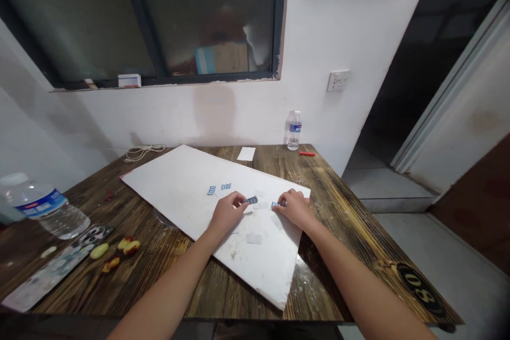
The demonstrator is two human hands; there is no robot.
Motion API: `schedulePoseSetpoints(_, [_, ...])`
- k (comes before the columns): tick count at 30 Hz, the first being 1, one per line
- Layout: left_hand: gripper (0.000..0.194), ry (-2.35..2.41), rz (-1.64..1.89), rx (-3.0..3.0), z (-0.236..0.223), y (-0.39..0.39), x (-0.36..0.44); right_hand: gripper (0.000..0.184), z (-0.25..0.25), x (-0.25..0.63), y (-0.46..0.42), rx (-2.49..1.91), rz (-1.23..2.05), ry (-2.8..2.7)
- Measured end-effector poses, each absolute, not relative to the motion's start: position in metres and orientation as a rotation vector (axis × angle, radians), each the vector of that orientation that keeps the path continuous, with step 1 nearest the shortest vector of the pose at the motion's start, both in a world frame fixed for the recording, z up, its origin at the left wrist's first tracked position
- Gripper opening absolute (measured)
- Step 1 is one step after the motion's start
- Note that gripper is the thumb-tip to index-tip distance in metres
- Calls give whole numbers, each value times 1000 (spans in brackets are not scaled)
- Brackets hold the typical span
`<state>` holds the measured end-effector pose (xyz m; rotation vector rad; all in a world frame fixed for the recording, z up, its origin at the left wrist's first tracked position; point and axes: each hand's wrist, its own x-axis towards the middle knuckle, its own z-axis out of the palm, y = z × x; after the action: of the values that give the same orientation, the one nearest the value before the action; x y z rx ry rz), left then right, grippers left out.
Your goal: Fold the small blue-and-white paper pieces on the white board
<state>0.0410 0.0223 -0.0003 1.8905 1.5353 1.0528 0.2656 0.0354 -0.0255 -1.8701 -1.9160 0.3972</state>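
- My left hand point(227, 212) is pinching a small blue-printed label point(251, 200) between thumb and fingertips, holding it by its near end.
- My right hand point(295, 208) is curled, its fingertips point(282, 204) on a second label point(274, 204). I can't tell whether it's pinched or only pressed down.
- Both labels look light, thin and easily bent. I'd take them by an edge, though one lying flat could be hard to lift off the smooth surface.
- A third label point(211, 190) and a fourth label point(226, 186) lie on the white board point(255, 271), just beyond my hands.
- The board sits askew on the wooden worktop point(338, 207). A paper slip point(246, 153) and a water bottle point(294, 130) are on the far side, and a second bottle point(43, 207) and some dates point(131, 246) are to the left.
- My fingers cover parts of both held labels, and their print is too small to read. Pale patches point(254, 238) near my hands are hard to make out.
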Motion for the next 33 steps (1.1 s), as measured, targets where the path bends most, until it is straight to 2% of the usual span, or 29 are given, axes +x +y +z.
schedulePoseSetpoints(9, [11,1538,1028,1904,-1,23,42,18,-27,262,37,-1893,442,-1871])
schedulePoseSetpoints(29, [14,1538,1052,1889,-2,22,40,24,-9,288,40,-1930,523,-1920])
schedulePoseSetpoints(33, [14,1533,1050,1892,-2,22,39,17,-8,289,39,-1922,540,-1941])
